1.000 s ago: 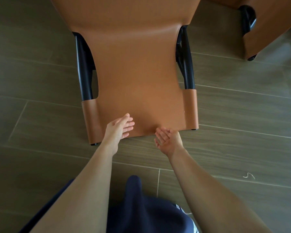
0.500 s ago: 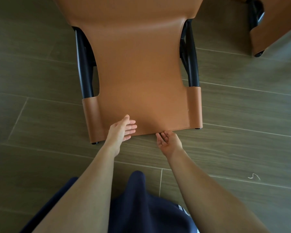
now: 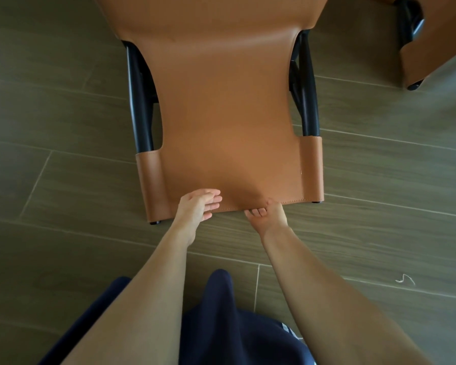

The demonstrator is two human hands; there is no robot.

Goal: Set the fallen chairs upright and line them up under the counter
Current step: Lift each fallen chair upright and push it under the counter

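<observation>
The brown leather chair (image 3: 229,122) lies tipped on the floor (image 3: 63,206). The right hand (image 3: 267,217) grabs its near edge, curling under it. Just left of that grip, the left hand (image 3: 196,206) is flat and loose over the same edge.

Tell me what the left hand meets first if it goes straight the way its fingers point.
The tan leather chair. The left hand points up and right, fingertips over its stitched edge, so it would likely meet that leather at once; whether it touches now is unclear.
</observation>
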